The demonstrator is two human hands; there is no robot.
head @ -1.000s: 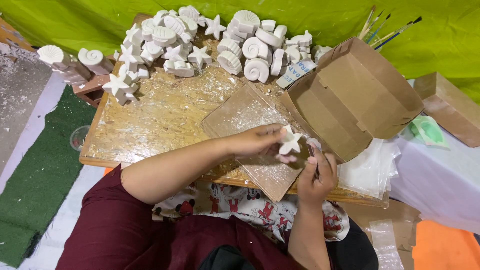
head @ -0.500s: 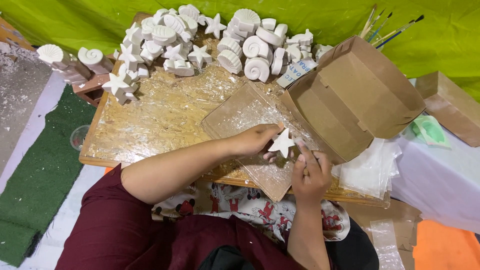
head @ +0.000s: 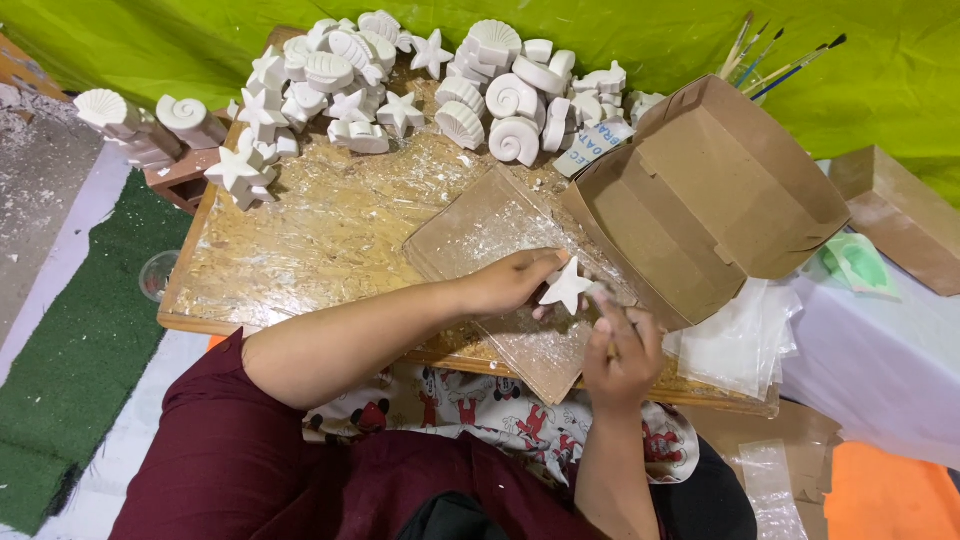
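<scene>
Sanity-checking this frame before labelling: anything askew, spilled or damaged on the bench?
Nothing looks broken. The open cardboard box lies tipped on its side. White dust and crumbs litter the wooden board. The left hand holds an intact white star cast; the right hand is beside it.

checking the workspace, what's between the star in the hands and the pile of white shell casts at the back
In the head view, a clear plastic sheet on the board lies between the star and the shell casts.
</scene>
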